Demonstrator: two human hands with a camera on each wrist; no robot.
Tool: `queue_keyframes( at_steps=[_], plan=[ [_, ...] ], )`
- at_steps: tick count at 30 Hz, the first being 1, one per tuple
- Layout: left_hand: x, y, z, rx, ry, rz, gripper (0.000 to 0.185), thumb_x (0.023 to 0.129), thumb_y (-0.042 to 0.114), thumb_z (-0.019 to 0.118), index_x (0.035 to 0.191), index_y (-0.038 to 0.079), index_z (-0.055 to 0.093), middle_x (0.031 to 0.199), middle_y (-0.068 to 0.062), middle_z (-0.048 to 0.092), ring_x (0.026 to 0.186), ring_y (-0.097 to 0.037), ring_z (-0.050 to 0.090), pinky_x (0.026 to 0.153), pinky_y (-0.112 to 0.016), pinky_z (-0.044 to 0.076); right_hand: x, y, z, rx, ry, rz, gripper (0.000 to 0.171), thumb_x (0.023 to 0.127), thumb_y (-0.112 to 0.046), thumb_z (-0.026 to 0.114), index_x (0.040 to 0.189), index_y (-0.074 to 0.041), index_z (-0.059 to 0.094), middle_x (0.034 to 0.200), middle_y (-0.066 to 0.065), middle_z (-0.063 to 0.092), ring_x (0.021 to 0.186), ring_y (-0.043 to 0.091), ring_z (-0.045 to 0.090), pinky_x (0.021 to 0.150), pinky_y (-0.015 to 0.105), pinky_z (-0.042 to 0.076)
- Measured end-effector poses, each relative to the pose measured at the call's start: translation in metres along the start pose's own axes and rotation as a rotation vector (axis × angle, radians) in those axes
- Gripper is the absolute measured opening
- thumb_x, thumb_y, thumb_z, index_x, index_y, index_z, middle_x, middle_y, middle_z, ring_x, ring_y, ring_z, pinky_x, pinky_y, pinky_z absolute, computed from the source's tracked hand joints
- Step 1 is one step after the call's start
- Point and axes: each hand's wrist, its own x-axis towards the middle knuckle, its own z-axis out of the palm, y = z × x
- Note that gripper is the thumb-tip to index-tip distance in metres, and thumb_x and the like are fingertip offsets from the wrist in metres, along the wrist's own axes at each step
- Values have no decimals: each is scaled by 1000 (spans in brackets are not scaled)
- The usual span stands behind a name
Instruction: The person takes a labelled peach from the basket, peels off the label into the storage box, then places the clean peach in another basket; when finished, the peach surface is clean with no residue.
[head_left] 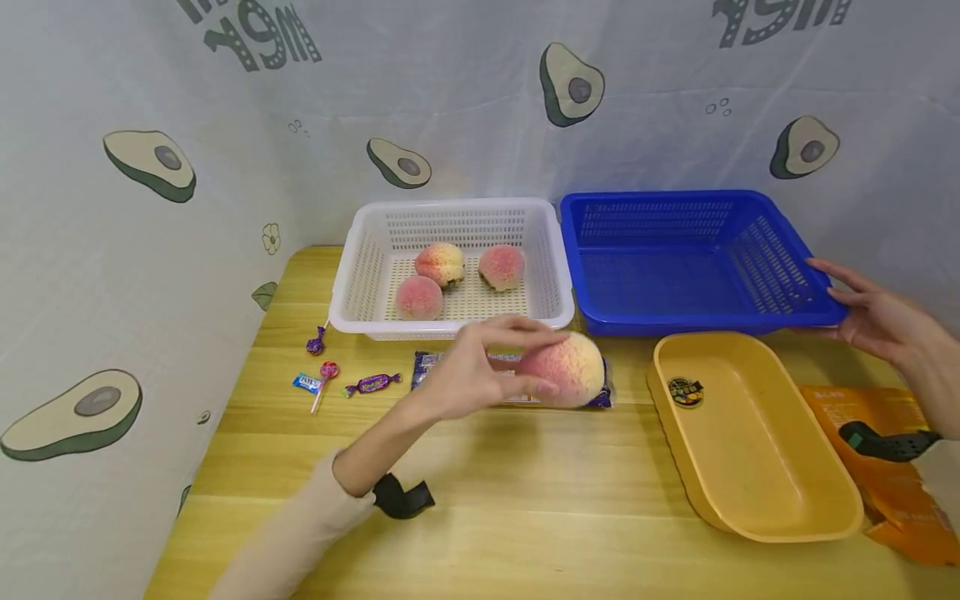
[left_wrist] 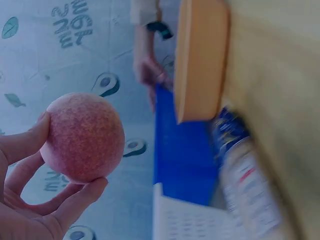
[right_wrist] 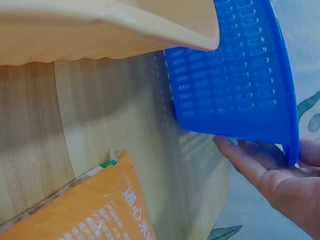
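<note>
My left hand [head_left: 480, 367] holds a pink-and-yellow peach [head_left: 566, 368] just above the table, in front of the white basket [head_left: 360, 275]. In the left wrist view the peach [left_wrist: 82, 137] sits between my thumb and fingers [left_wrist: 20, 145]. Three more peaches [head_left: 441, 262] lie inside the white basket. My right hand [head_left: 873, 312] touches the right end of the blue basket [head_left: 675, 275] with straight fingers; the right wrist view shows those fingers [right_wrist: 250, 162] under the blue basket's rim [right_wrist: 285, 135].
A yellow oval tray [head_left: 750, 433] lies at front right, with an orange packet [head_left: 892, 467] beside it. A blue-and-white packet [head_left: 427, 364] lies under the held peach. Wrapped candies [head_left: 371, 383] and a lollipop [head_left: 326, 375] sit at left. Avocado-print cloth walls surround the wooden table [head_left: 525, 500].
</note>
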Motion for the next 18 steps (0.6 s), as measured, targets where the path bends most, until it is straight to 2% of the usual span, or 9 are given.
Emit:
queue_keyframes(
  at_steps=[2, 5, 8, 11, 15, 18],
  plan=[
    [22, 7, -9, 81, 59, 42, 52, 81, 12, 89, 130, 13, 73, 130, -8, 71, 124, -16, 60, 104, -29, 56, -1, 0, 1, 4, 5, 2, 53, 113, -10, 24, 136, -30, 67, 116, 2, 75, 98, 28, 75, 74, 52, 65],
    [57, 9, -18, 109, 102, 57, 52, 82, 17, 89, 132, 17, 73, 129, -5, 73, 122, -13, 59, 102, -26, 56, -1, 0, 1, 9, 11, 9, 53, 113, -10, 24, 135, -30, 68, 115, 2, 75, 98, 29, 75, 74, 53, 65],
    [90, 3, -25, 136, 98, 56, 52, 84, 21, 88, 133, 19, 72, 129, -3, 74, 123, -12, 58, 102, -27, 52, -1, 0, 1, 5, 8, 19, 53, 113, -10, 24, 135, -31, 68, 115, 1, 75, 97, 29, 75, 74, 53, 65],
    [118, -8, -28, 136, 73, 21, 52, 84, 22, 87, 133, 22, 72, 131, -1, 74, 124, -10, 58, 103, -24, 50, -1, -2, 2, 6, 3, 23, 53, 113, -10, 25, 135, -31, 67, 115, 1, 75, 98, 29, 74, 75, 54, 65],
    [143, -28, -26, 70, 26, -32, 52, 85, 18, 87, 134, 20, 71, 133, -2, 73, 121, -11, 65, 101, -21, 52, 0, -2, 3, -9, 7, 21, 52, 113, -10, 26, 135, -31, 68, 115, 2, 75, 98, 28, 75, 74, 53, 65],
    [154, -40, -19, 18, 2, -14, 51, 86, 14, 86, 135, 15, 70, 134, -7, 72, 120, -17, 69, 101, -28, 56, 0, -2, 3, -42, 25, 20, 52, 113, -11, 27, 134, -32, 68, 114, 1, 75, 97, 27, 75, 74, 51, 65]
  ],
)
